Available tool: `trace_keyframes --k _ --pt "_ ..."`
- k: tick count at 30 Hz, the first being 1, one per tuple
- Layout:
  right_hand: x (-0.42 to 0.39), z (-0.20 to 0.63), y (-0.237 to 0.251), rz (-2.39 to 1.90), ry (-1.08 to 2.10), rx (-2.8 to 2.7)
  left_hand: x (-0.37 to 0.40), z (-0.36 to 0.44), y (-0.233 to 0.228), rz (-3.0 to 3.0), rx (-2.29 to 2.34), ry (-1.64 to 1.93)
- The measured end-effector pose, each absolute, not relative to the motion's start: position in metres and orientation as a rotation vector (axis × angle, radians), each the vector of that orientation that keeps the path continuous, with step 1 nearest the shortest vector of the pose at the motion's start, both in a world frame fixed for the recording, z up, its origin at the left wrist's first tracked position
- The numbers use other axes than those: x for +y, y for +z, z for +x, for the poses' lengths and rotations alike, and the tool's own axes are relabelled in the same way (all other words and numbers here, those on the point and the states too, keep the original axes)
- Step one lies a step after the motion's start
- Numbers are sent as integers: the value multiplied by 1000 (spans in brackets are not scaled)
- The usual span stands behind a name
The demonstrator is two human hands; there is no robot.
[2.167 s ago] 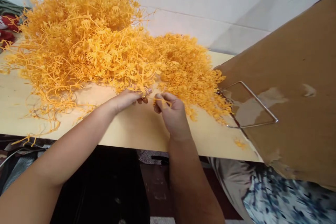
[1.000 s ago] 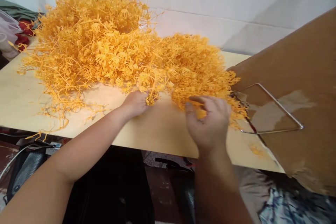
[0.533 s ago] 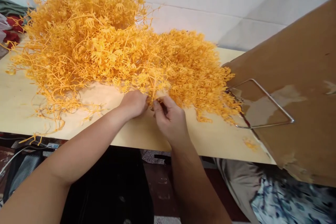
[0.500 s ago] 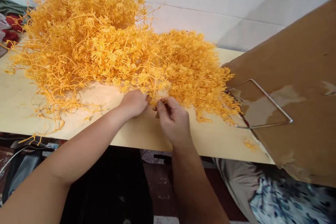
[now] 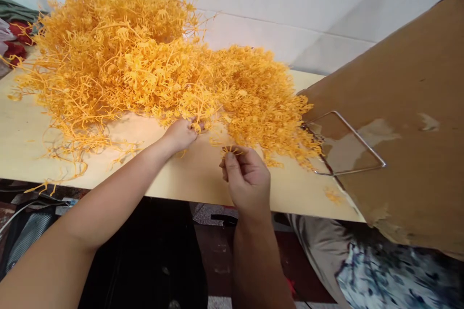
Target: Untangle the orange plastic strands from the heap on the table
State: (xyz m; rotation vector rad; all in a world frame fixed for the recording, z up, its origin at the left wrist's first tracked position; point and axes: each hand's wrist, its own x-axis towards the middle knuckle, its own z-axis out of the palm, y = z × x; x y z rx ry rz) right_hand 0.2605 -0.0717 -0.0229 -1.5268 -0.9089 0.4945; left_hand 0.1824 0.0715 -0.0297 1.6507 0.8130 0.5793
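A big tangled heap of orange plastic flower sprigs (image 5: 119, 58) lies on the table, with a denser, flatter bunch of orange sprigs (image 5: 261, 91) on its right side. At the heap's front edge, my left hand (image 5: 182, 134) is closed on an orange sprig (image 5: 197, 127), its fingertips partly hidden among the strands. My right hand (image 5: 248, 174) is nearer the table's front edge, apart from the left. Between its thumb and index finger it pinches a small orange floret (image 5: 231, 150) with thin, spread spokes.
On the right a tall brown cardboard box (image 5: 406, 106) stands with a bent metal wire frame (image 5: 358, 135) against it. A pale table (image 5: 203, 178) runs along a white tiled wall (image 5: 308, 0). Red and green cloth (image 5: 21, 24) sits far left. Patterned fabric (image 5: 384, 275) shows below right.
My hands have drawn apart: the right moved toward me and slightly right with the small floret, the left slightly back to the left. The view has shifted a little.
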Motion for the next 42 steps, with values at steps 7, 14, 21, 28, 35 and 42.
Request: trace_keyframes --k 7,14,21,28,35,42 --pt "-67 253 -37 -1596 511 -1192 65 169 -10 1402 633 543" --pt "-60 254 -36 -1592 551 -1168 69 160 -8 1363 432 443" --pt "-57 256 -36 -1615 590 -1115 68 157 -5 1471 441 369" --pt "-56 258 -39 -1463 700 -884 70 161 -11 1414 438 419" --pt "-51 258 -37 -1367 702 -688 73 163 -19 1331 414 450" --pt "-51 260 -41 -1320 692 -630 72 167 -17 1182 421 474"
